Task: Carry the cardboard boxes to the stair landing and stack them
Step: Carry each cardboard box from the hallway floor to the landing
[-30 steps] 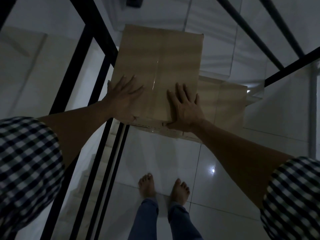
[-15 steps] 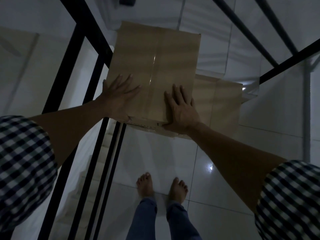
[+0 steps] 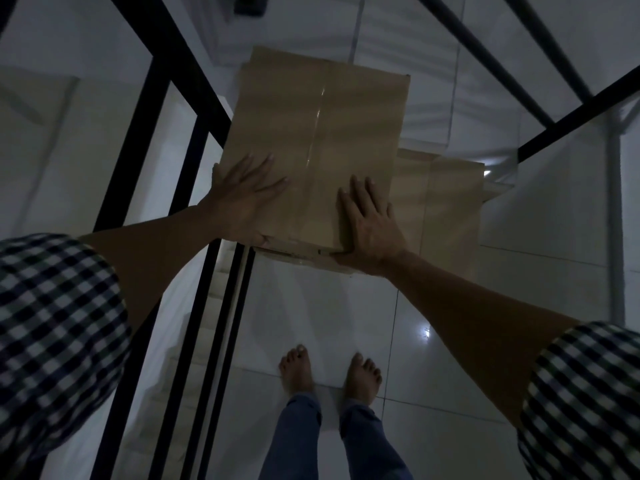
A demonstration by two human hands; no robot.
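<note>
We are standing barefoot on a glossy white tiled landing floor (image 3: 311, 317) in dim light, both arms reaching forward in blue-and-white checked sleeves (image 3: 52, 327). Our left hand (image 3: 247, 202) is lying flat, fingers spread, on the top of the upper brown rectangular cardboard box (image 3: 322, 143), near its close left corner. Our right hand (image 3: 370, 225) is lying flat on the same top near the close right corner, with the thumb wrapping down over the near edge. Neither hand is clenching or lifting; both are pressing palm-down on the cardboard. A strip of clear shiny tape (image 3: 320, 123) is running down the middle seam of the lid. We are finding no readable print, brand or label on any face; the light is too low to say more. This box is sitting on other cardboard boxes, and a lower brown cardboard box (image 3: 446, 206) is showing beside and below it on the right. A black metal stair railing (image 3: 162, 109) is standing just left of the stack.
</note>
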